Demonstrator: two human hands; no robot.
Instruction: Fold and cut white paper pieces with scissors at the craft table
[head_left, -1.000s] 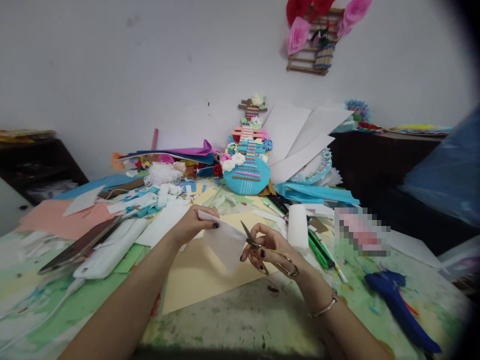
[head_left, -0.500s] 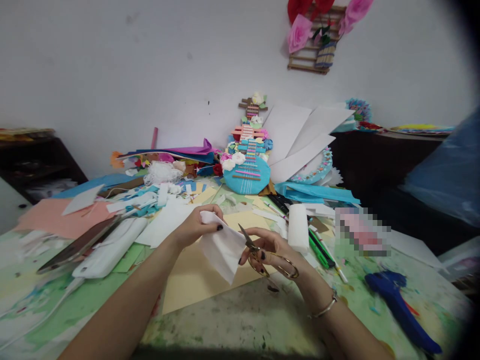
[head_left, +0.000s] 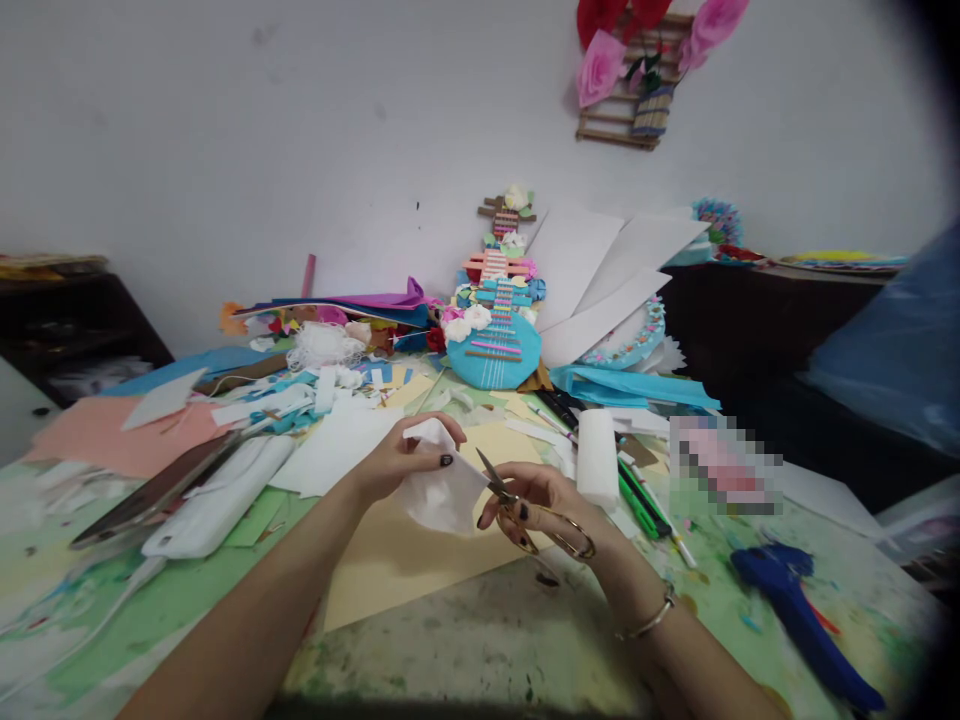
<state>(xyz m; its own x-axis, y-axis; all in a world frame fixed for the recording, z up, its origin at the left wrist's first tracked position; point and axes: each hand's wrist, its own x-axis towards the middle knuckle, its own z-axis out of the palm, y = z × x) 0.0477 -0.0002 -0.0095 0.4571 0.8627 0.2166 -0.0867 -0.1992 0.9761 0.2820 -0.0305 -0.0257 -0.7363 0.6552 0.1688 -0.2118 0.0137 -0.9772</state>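
Between thumb and fingers, my left hand pinches a thin white sheet of paper, which bends down toward the right. My right hand has its fingers around gold-handled scissors, whose blades point up and left beside the sheet's right edge. The blades look nearly together. My right fingertips sit close to the sheet's lower right corner; I cannot tell if they touch it. Beneath both hands lies a large pale yellow sheet on the table.
To the right stand a white paper roll, a green cutter and a blue glue gun. A white power strip and a phone lie left. A blue paper guitar leans at the back among paper scraps.
The white sheet has shifted: its lower tip has swung up and its surface now curves. My right hand and the scissors stay almost in place.
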